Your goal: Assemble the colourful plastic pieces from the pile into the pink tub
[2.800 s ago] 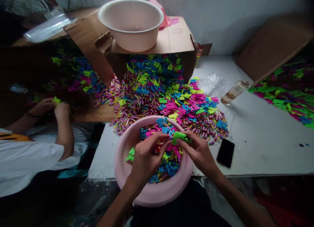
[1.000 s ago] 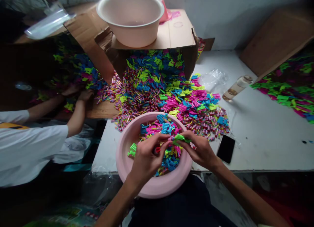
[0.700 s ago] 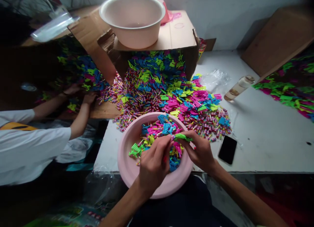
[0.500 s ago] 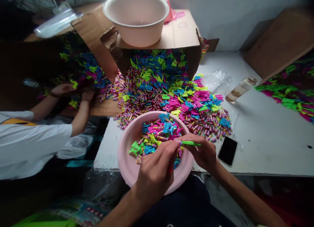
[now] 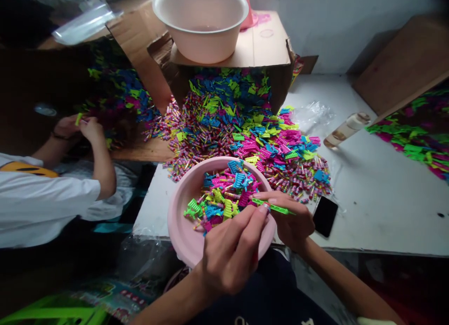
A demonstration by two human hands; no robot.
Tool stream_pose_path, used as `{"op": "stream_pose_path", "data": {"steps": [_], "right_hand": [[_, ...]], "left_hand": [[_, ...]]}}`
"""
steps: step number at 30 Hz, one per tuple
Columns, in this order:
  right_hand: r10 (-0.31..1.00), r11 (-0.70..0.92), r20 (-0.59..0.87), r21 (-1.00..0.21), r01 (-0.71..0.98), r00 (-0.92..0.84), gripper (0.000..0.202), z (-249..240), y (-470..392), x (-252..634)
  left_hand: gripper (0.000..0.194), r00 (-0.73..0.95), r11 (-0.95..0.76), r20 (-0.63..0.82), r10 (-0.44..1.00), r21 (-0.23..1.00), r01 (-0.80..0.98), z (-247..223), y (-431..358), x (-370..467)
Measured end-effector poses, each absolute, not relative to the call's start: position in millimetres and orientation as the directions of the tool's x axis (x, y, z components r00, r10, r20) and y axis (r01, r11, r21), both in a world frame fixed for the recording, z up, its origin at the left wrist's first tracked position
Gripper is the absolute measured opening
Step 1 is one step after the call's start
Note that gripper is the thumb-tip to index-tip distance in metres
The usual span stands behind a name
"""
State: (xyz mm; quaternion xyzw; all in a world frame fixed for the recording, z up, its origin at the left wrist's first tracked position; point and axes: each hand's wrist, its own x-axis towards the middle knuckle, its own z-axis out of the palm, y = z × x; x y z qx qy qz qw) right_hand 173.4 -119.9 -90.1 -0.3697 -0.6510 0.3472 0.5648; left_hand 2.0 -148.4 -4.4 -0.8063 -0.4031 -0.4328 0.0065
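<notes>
My right hand [image 5: 295,220] pinches a flat bright green plastic piece [image 5: 280,209] over the right rim of a pink basin [image 5: 178,222]. My left hand [image 5: 233,250] is closed, its fingertips meeting the green piece. A small patterned tube [image 5: 267,206] shows at those fingertips, mostly hidden by them. Below, the basin holds a mix of blue, pink, yellow and green comb-like plastic pieces [image 5: 242,181] and small patterned tubes. Behind it lies a heap of loose patterned tubes [image 5: 199,145], with more coloured plastic pieces [image 5: 268,147] to the right.
An open cardboard box [image 5: 270,44] spills pieces onto the white table [image 5: 379,203]; a pale basin [image 5: 206,44] stands on top. A phone [image 5: 325,216] and a tilted bottle [image 5: 345,130] are at right. On the left, a co-worker's hands [image 5: 82,127] hold a yellow-green piece.
Both my hands have shifted slightly right, and the green piece now shows more of its length. A yellow piece appears in the basin. The co-worker's hands have come together.
</notes>
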Motion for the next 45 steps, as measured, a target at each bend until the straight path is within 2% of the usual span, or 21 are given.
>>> {"op": "stream_pose_path", "data": {"steps": [3, 6, 11, 14, 18, 24, 26, 28, 31, 32, 33, 35, 37, 39, 42, 45], "right_hand": [[0.791, 0.611, 0.611, -0.782, 0.123, -0.045, 0.027, -84.6, -117.7, 176.0], [0.723, 0.69, 0.682, -0.714, 0.117, -0.105, 0.04, -79.5, -115.2, 178.1], [0.661, 0.742, 0.718, -0.668, 0.048, -0.218, 0.051, -74.1, -110.5, 184.2], [0.631, 0.76, 0.717, -0.648, 0.051, -0.298, 0.055, -71.9, -108.0, 187.1], [0.699, 0.688, 0.648, -0.725, 0.038, -0.304, 0.05, -69.4, -108.9, 184.0], [0.832, 0.516, 0.468, -0.851, 0.103, -0.298, 0.029, -65.2, -115.0, 178.2], [0.863, 0.462, 0.409, -0.876, 0.138, -0.297, 0.022, -62.2, -113.3, 177.3], [0.885, 0.411, 0.338, -0.891, 0.195, -0.32, 0.021, -59.8, -106.1, 177.6], [0.901, 0.366, 0.247, -0.873, 0.322, -0.356, 0.03, -67.0, -80.7, 185.0], [0.925, 0.332, 0.219, -0.862, 0.383, -0.31, 0.031, -74.4, -68.8, 190.2], [0.955, 0.282, 0.207, -0.854, 0.436, -0.213, 0.028, -84.4, -55.8, 196.5], [0.99, 0.075, 0.13, -0.825, 0.56, 0.059, 0.028, -110.4, -29.4, 209.9], [0.985, -0.013, 0.093, -0.8, 0.6, 0.147, 0.029, -138.8, -6.6, 219.2], [0.985, -0.051, 0.059, -0.793, 0.607, 0.159, 0.028, -163.2, 9.3, 220.6], [0.984, -0.068, 0.04, -0.811, 0.581, 0.171, 0.027, -184.2, 21.4, 212.3], [0.98, -0.073, 0.031, -0.862, 0.502, 0.196, 0.028, -184.8, 24.4, 208.1]], "left_hand": [[0.041, 0.299, -0.637, 0.636, 0.711, 0.404, 0.656, 0.7, -149.8, 1.5], [0.044, 0.334, -0.608, 0.541, 0.772, 0.476, 0.635, 8.7, -151.1, -1.8], [0.046, 0.432, -0.576, 0.388, 0.814, 0.628, 0.523, 19.3, -140.4, -13.5], [0.045, 0.47, -0.562, 0.347, 0.812, 0.68, 0.47, 19.2, -130.6, -19.7], [0.042, 0.495, -0.549, 0.317, 0.809, 0.707, 0.445, 15.2, -120.3, -26.6], [0.017, 0.519, -0.471, 0.218, 0.826, 0.773, 0.425, 14.3, -105.6, -32.3], [0.012, 0.51, -0.454, 0.196, 0.838, 0.768, 0.451, 12.0, -101.9, -32.2], [0.015, 0.46, -0.433, 0.164, 0.872, 0.698, 0.571, 6.6, -98.6, -34.0], [0.035, 0.211, -0.263, 0.164, 0.964, 0.443, 0.857, -6.8, -93.1, -43.0], [0.042, 0.121, -0.186, 0.182, 0.976, 0.394, 0.9, -12.4, -91.0, -47.0], [0.044, 0.058, -0.13, 0.186, 0.981, 0.403, 0.906, -18.3, -88.8, -50.9], [0.037, 0.011, -0.073, 0.112, 0.994, 0.564, 0.822, -30.8, -84.6, -56.3], [0.032, 0.006, 0.029, -0.043, 0.999, 0.778, 0.627, -43.5, -81.2, -57.1], [0.035, 0.025, 0.215, -0.241, 0.97, 0.905, 0.368, -55.0, -79.4, -54.0], [0.035, 0.069, 0.419, -0.423, 0.904, 0.906, 0.061, -66.4, -80.1, -48.6], [0.031, 0.066, 0.405, -0.403, 0.913, 0.914, -0.006, -70.2, -83.6, -48.0]]}}
